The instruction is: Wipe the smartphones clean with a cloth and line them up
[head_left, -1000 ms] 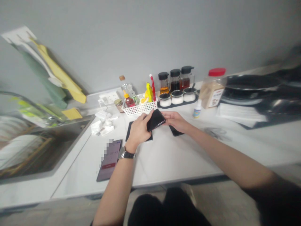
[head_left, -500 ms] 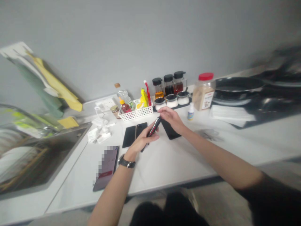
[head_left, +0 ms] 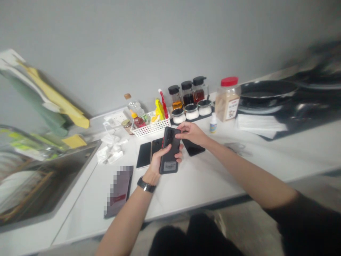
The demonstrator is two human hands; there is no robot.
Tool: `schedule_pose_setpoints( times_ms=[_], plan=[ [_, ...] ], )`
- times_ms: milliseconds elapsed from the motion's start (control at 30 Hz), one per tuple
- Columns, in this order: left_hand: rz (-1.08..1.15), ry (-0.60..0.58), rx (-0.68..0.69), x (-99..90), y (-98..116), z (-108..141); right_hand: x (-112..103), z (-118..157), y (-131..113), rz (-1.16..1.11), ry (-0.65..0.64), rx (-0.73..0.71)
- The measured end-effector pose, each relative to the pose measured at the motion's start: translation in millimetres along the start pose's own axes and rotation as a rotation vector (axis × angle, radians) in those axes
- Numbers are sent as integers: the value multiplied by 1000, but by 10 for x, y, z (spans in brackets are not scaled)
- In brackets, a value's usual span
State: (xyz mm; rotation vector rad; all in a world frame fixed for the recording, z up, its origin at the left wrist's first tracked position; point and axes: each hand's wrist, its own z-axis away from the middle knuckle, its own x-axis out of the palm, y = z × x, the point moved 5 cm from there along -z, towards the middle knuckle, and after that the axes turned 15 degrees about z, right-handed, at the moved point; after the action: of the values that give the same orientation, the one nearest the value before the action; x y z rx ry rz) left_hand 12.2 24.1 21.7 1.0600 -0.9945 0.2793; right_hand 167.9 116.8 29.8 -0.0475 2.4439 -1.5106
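A: Head cam, now. What's in hand?

B: Blk phone [head_left: 172, 153], ctr of frame, back facing the cam. Lens block nr top, pale label [head_left: 169, 166] nr bottom, red bits on its L edge.

A: L hand [head_left: 157, 161]?

B: Wrapped round the phone: thumb across the back, fingertips round its R edge. Watch [head_left: 147, 185] on that wrist, lower ctr.

A: & R hand [head_left: 194, 134]?

B: Reaches in from the right; thumb & fingers pinching the phone's top R corner. Far side hidden, can't tell the grip there.

A: Else on the counter [head_left: 197, 185]?

B: Slim phone [head_left: 144, 155] just L of the held one, w/ another [head_left: 156, 146] alongside, partly hidden. Spare phone [head_left: 196, 148] nr R hand. Big phone [head_left: 123, 193], part pixelated, lower left.

A: Back row?

B: Wht basket [head_left: 153, 130] w/ bottles, mid-frame; 3 jugs [head_left: 188, 96] & 3 pots [head_left: 191, 113] to its R, then red-lid jar [head_left: 226, 101]. Sm. bottle [head_left: 213, 126] in front of them.

A: Edges?

B: Towels [head_left: 64, 97] upper left, sink [head_left: 86, 154] left, pan [head_left: 266, 89] upper right, blurry.
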Motion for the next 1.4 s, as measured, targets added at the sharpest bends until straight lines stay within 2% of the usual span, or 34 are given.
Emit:
schedule_pose_setpoints(
  times_ms=[300,567,700,900,1100,1233,1333,1400],
  plan=[
    [-21,10,10,-30,-37,-8,-13,37,6,49,-1,30],
    [93,-18,-6,-38,-69,-32,20,64,11,61,30,33],
    [90,18,14,-42,-25,-38,26,58,-5,67,19,32],
    [138,30,-41,-64,20,-65,22,36,-78,43,-69,6],
    [132,59,-72,-113,-14,-26,35,41,-153,-112,-192,-36],
    [121,176,18,-139,84,-8,112,93,-221,-285,-296,-34],
    [21,281,209,-154,350,23,140,120,-255,-484,-302,-8],
    [-144,285,374,-134,559,103,97,109,-238,-627,-252,19]
  ],
)
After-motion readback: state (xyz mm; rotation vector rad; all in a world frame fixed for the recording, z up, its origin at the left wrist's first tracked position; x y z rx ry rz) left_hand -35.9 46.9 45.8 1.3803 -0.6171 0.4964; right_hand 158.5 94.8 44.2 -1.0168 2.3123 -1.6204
